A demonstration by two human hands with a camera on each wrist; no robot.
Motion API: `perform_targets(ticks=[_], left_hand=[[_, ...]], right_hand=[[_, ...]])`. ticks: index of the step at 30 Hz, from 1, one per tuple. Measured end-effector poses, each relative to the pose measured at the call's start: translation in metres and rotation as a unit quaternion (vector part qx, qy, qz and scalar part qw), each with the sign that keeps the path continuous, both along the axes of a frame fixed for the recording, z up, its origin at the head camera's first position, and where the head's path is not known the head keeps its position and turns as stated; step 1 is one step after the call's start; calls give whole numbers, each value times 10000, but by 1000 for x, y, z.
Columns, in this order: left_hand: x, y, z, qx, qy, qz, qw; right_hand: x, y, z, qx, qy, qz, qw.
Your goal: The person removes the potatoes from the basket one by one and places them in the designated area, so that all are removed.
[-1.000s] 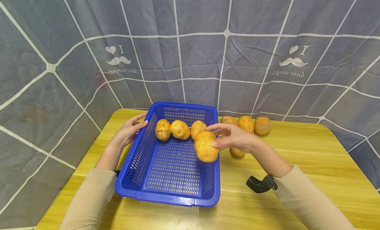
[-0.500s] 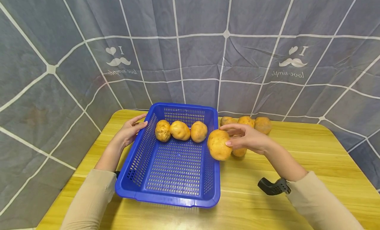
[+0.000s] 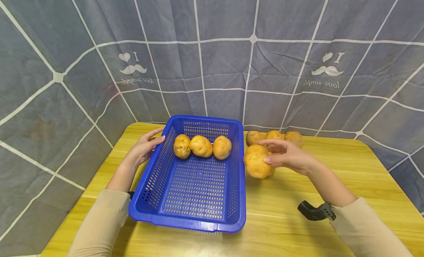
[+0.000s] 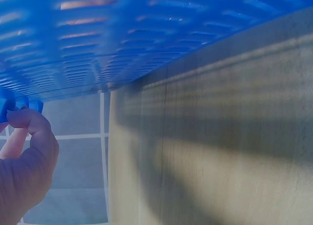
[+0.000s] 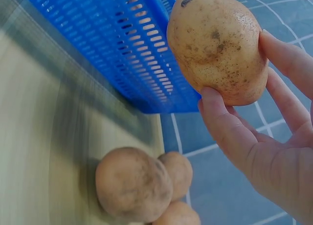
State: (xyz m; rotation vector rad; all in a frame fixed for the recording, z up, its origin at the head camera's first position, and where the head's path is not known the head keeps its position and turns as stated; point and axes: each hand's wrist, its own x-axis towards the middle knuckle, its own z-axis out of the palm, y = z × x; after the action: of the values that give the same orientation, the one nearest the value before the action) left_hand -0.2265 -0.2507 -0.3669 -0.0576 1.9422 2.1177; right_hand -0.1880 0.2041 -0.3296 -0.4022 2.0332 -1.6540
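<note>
My right hand (image 3: 288, 157) holds a large yellow potato (image 3: 256, 161) between thumb and fingers, just outside the right rim of a blue plastic basket (image 3: 187, 223). Dark specks mark this potato's skin in the right wrist view, where it is raised above the table. My left hand (image 3: 142, 148) grips the basket's left rim, its thumb (image 4: 30, 118) bent against the edge in the left wrist view. Inside the basket, toward the back, lie three potatoes in a row: a brown-stained one (image 3: 182, 146), a middle one (image 3: 201, 146) and a right one (image 3: 222, 147).
Right of the basket, at the back of the wooden table (image 3: 318, 205), lie more potatoes (image 3: 293, 138). Another potato (image 5: 132, 183) sits nearer, mostly hidden behind the held one in the head view. A grey curtain (image 3: 225, 65) with white lines hangs behind the table.
My right hand has moved right with the potato, from over the basket's right side to just outside its rim. The left hand and the basket have stayed in place.
</note>
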Motion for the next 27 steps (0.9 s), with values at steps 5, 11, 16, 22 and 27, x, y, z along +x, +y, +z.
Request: perform_targets(ticks=[5,11,16,22,27], left_hand=[[0,-1,-1,-120,-22,23,9999],[-1,0,-1,-50,-30,52,10000],[-1,0,0,-95,-45,76,9999],[0,0,1,12,-55,35,10000],[0,1,0,51,-65,33,10000]], right_hand=[[1,10,-3,-148,65,-17,9999],[1,25,-10,-246,186,-21,9995],[1,39,-14,-235,147,-209,9994],[2,56,-19,-275,174,-268,9991],[2,68,-26,-281,190,-316,9989]])
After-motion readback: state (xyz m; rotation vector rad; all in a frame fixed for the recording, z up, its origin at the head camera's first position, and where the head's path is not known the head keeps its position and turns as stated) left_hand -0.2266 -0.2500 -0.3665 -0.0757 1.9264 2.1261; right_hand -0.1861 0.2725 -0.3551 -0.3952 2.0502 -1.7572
